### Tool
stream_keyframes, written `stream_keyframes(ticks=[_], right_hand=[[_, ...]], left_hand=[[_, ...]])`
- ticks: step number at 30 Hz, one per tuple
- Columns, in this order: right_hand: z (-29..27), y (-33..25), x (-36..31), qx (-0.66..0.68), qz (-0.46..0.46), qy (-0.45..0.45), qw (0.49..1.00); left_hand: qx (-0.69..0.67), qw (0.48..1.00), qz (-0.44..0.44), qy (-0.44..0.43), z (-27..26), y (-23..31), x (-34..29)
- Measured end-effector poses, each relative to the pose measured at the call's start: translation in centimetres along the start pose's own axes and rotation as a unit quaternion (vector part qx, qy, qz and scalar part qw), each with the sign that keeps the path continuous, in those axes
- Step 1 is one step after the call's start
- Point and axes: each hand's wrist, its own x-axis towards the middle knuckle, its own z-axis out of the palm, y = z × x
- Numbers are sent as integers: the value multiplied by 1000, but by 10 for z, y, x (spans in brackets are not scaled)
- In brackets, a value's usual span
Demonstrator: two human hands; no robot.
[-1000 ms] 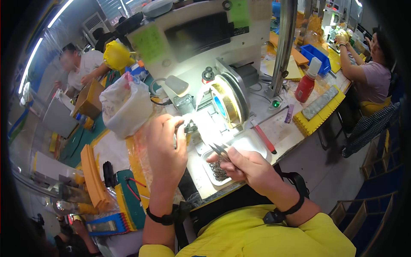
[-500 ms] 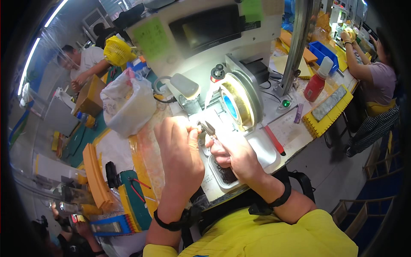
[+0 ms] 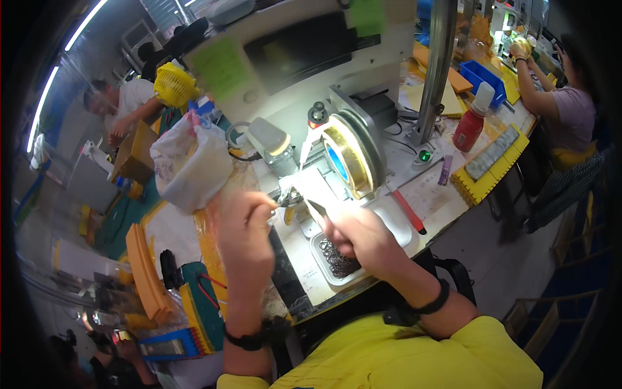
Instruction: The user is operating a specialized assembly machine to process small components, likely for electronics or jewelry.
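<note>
Bench [image 3: 447,217] layout unchanged over the last second, with the gold-rimmed wheel [image 3: 353,155] and the lamp [image 3: 269,133] standing as they were and only your view shifting slightly; the main change is in your hands, which met at the tool half a second ago and are now apart, your left hand [image 3: 246,223] drawn off to the left and blurred, your right hand [image 3: 366,236] to the right of it; judged from this, the joint contact has been broken and the work sits between two contacts, though whether anything passed from one hand to the other cannot be told; pose: your left forearm rises almost straight up the view from its dark wristband [image 3: 246,340], hand bent over toward the right; your right forearm slants in from the lower right, knuckles up, hand pointing up and left beside the white tray [image 3: 319,259]; the dark small metal pieces [image 3: 340,262] lie heaped in that tray, less covered by your right hand than a second ago; your right fingers are closed round the pointed tool [image 3: 317,211], whose tips aim up and left, clear of your left fingertips; whether those tips are together or spread is lost in glare and blur; the small metal fixture [image 3: 289,194] shows in the gap between your hands; your left thumb and forefinger are drawn close together, and you cannot tell from this view whether they pinch a piece
</note>
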Motion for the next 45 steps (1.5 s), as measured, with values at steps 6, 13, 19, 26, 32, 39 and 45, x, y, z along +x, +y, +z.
stream_keyframes(ticks=[6,13,19,26,32,39,45], right_hand=[[-87,3,-54,-160,-134,195,958],[-113,46,-4,-533,-256,349,727],[-54,-4,-52,-410,-301,293,810],[31,23,28,33,-123,100,987],[54,8,47,109,-188,94,972],[57,14,58,118,-185,128,967],[58,25,50,150,-187,147,960]], left_hand=[[-462,851,-237,74,-145,-106,-23],[-183,926,-302,132,-65,-129,-12],[386,922,-26,-38,-58,-106,-33],[-118,920,-328,-180,7,-21,-23],[-281,905,-289,-135,30,-35,-48],[17,910,-275,-310,-24,-30,-1],[79,991,-77,72,-42,-16,-9]])
